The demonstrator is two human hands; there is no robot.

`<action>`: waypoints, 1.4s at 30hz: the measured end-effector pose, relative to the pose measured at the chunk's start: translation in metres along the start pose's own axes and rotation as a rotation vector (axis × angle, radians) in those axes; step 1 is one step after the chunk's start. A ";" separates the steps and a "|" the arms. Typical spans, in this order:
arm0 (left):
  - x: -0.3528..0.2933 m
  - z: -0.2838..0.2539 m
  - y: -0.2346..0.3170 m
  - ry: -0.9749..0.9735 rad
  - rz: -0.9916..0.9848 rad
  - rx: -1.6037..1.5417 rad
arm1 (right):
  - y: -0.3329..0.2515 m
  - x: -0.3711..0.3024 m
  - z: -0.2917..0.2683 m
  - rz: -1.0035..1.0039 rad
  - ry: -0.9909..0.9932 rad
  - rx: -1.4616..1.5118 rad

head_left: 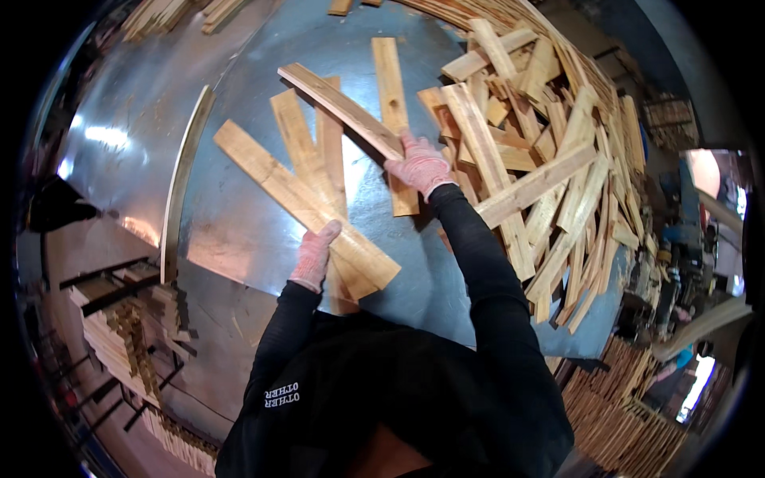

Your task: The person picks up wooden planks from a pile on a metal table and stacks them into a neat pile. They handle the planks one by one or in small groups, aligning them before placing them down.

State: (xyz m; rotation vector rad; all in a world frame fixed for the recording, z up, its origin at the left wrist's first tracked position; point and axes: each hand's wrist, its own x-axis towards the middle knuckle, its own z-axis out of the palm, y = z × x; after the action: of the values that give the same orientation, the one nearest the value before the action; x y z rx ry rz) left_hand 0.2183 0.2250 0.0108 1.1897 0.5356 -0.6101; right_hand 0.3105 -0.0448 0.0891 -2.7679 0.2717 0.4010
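Observation:
My left hand [316, 253], in a pinkish work glove, is closed on the near edge of a wooden board [275, 177] that slants toward my body. Beneath it lie two more boards, one knotty [296, 131] and one darker [330, 155], partly covered. My right hand [422, 165], gloved alike, grips the near end of a narrower board [339, 107], tilted with its far end to the left. Just past this hand, a board with a dark knot [389, 80] lies on the metal tabletop [239, 263]; the right hand and its board hide part of it.
A jumbled heap of short boards [518, 159] covers the table's right side. One long strip [185, 179] stretches along its left part. Stacked wood stands on a black rack [119, 334] at lower left, with more stacks [621, 398] at lower right. Machinery [665, 271] is at far right.

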 end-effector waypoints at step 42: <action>-0.052 0.001 0.056 0.328 0.407 1.508 | -0.041 -0.021 0.084 0.179 0.397 0.067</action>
State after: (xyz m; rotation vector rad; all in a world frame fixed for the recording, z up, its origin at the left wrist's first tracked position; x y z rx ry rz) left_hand 0.2197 0.2460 0.0841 2.7674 -0.0189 -0.4071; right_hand 0.2802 0.0251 0.0317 -2.7451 0.6183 -0.1213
